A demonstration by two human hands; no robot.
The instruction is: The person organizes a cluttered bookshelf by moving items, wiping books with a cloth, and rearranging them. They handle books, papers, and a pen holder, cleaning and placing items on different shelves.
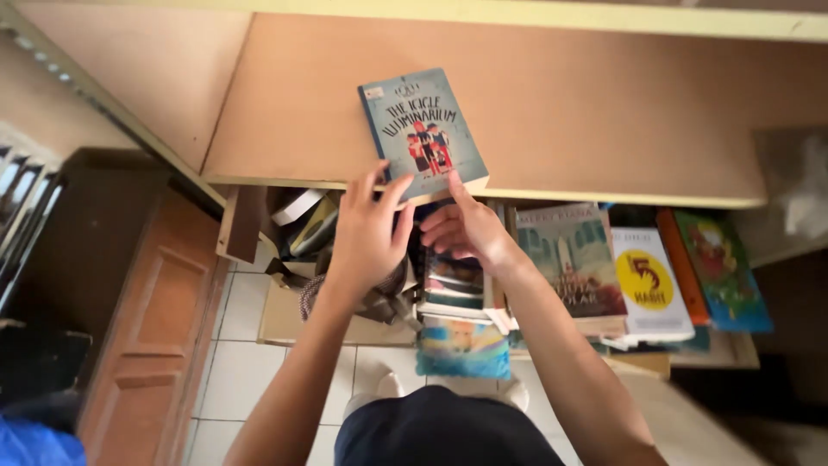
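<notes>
Tan shelf (white tiles below) bears a blue book.

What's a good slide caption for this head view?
Both hands rest a blue-green book on a brown shelf.

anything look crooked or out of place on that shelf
Yes. The blue-grey paperback lies flat on the brown shelf board, turned askew, its lower edge overhanging the front lip. Both the left hand and right hand touch that edge. Below, the lower-shelf books lie in loose, uneven piles.
</notes>
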